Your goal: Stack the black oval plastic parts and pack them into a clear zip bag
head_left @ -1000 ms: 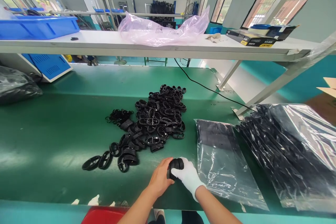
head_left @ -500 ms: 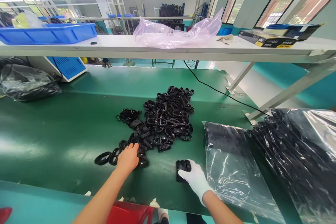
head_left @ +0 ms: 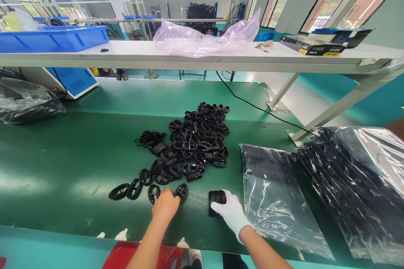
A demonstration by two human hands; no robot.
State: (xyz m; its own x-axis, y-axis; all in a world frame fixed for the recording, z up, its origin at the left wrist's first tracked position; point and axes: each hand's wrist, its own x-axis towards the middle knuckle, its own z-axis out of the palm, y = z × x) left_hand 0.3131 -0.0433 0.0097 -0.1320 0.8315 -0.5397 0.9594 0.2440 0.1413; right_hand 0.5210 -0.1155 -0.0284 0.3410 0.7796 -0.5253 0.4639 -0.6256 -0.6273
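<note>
My bare left hand (head_left: 166,207) is closed on a glossy black oval buckle (head_left: 181,192) with a crossbar, low over the green table. Another oval buckle (head_left: 154,193) lies just left of those fingers. In a white glove, my right hand (head_left: 232,212) grips a row of black oval buckles (head_left: 216,202) stacked face to face. Beyond both hands spreads a large heap of black buckles (head_left: 198,143), with smaller black rings (head_left: 150,138) at its left side. A few loose buckles (head_left: 119,191) trail off to the left of the heap.
Right of my gloved hand lies a clear plastic bag (head_left: 271,201) with black contents, beside a pile of bagged black items (head_left: 347,185). A white shelf (head_left: 189,64) crosses above the table. A black cable (head_left: 252,103) runs down to the right. A red stool (head_left: 126,254) stands below the edge.
My left hand has moved right and nearer, away from the heap's edge, bringing a buckle toward the stack. My right hand keeps its grip on the stack. The view has shifted slightly.
</note>
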